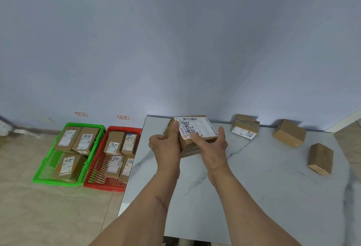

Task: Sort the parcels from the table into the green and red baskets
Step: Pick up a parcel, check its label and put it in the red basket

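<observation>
Both hands (187, 148) round parcel (192, 132), boxes (289, 135) beside.

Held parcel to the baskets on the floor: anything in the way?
Nothing visible blocks it. Both hands, left hand and right hand, hold the labelled parcel over the table. The red basket and green basket sit open-topped left of the table's edge, each partly filled with room left.

Parcel-sorting corner, plain room: bare blue-grey wall (175, 40), tiled floor (48, 216), marble-pattern table (254, 197), labelled cardboard parcels (245, 126), green basket (40, 175) and red basket (91, 177) under wall tags (81, 114).
</observation>
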